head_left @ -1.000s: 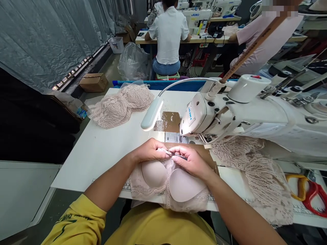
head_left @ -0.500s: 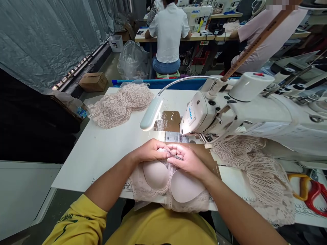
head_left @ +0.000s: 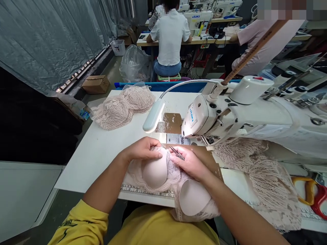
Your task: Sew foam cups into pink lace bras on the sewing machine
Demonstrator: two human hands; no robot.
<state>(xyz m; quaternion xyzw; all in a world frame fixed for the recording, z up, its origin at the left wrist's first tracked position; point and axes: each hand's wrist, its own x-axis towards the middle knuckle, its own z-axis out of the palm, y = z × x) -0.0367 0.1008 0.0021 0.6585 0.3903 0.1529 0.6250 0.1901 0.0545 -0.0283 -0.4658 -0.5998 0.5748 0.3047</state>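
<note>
A pale pink lace bra (head_left: 155, 172) with smooth moulded cups lies across the front edge of the white sewing table, its second cup hanging lower toward my lap. My left hand (head_left: 143, 149) pinches the top edge of the left cup between thumb and fingers. In my right hand (head_left: 187, 161) are small metal thread snips (head_left: 176, 153), blades pointing up and left. The fingers of that hand also touch the lace beside the cup; how firmly they grip it is hidden. Just beyond both hands is the needle area of a white sewing machine (head_left: 201, 112).
A lamp (head_left: 153, 115) on a bendy neck hangs over the table (head_left: 102, 153). Lace bras (head_left: 114, 110) lie at the back left, and more lace pieces (head_left: 265, 177) at the right under the machine arm. Orange-handled scissors (head_left: 304, 189) and a red handle (head_left: 319, 200) are far right. A co-worker (head_left: 170, 37) sits ahead.
My hands have moved apart, the left one shifting left along the cup. The bra has turned, with its right cup now lower. The snips show more clearly in my right hand.
</note>
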